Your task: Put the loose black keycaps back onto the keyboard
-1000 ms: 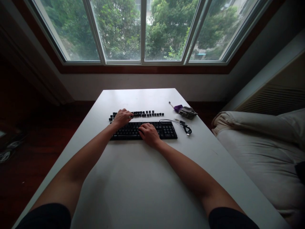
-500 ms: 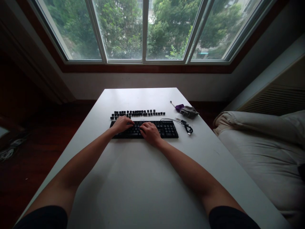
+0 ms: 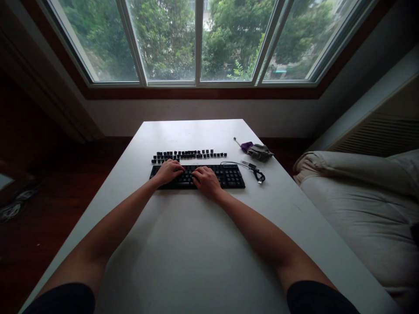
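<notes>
A black keyboard (image 3: 193, 185) lies across the white table in front of me. Over its left part rests my left hand (image 3: 168, 172), open, with fingers reaching to the right across the keys. My right hand (image 3: 207, 181) lies on the middle of the keyboard, also open, its bent fingers touching the keys and pointing left. I see nothing held in either hand, though the fingertips are small and partly hidden. Behind the keyboard stand rows of loose black keycaps (image 3: 188, 155); my left hand is close to their nearer row.
A coiled black cable (image 3: 258, 175) with its plug lies right of the keyboard. Farther back are a grey cloth (image 3: 260, 152), a purple cloth (image 3: 246, 147) and a thin light stick (image 3: 237, 141). The white table (image 3: 193, 248) narrows toward the window; a pale sofa (image 3: 356, 205) stands at right.
Both hands stay at the same places on the keyboard. The view has shifted very slightly; nothing else visibly differs.
</notes>
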`<state>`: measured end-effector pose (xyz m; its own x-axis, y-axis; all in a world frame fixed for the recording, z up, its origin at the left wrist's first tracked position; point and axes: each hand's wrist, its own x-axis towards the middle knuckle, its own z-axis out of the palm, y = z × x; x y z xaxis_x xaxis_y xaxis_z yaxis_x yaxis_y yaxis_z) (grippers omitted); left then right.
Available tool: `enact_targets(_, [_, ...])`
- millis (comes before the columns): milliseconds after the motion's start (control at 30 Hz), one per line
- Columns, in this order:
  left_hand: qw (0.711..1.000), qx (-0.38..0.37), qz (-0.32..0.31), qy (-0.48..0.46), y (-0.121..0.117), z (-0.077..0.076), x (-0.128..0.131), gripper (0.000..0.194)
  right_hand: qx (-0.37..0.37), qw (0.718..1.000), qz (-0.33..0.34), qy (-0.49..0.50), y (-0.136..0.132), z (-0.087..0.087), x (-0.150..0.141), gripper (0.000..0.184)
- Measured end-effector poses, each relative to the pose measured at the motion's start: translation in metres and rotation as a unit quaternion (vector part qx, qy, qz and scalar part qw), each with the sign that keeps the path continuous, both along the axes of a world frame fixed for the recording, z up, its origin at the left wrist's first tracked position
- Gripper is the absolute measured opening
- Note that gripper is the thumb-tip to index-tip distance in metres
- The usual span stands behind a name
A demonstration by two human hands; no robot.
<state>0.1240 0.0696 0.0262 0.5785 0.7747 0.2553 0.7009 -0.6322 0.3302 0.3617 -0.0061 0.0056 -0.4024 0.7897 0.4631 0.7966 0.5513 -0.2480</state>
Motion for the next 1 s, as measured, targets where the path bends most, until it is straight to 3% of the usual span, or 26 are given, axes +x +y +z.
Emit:
enact_targets(533, [0.999,-0.012,0.009,-0.03,-0.007,-0.001,0.002,0.015,0.009,1.0,-0.002,-0.004,0.001,-0.001,-0.001,0.023])
enact_targets(767, [0.997,-0.034,0.0,-0.075,-0.006,-0.009,-0.002,0.023,0.011,1.0,0.01,-0.005,-0.003,0.002,-0.006,0.026])
enact_targets(1000, [0.99,-0.042,0.041,-0.126,-0.015,-0.012,-0.003,0.031,-0.003,0.999,0.041,-0.033,0.0,0.004,-0.019,0.04])
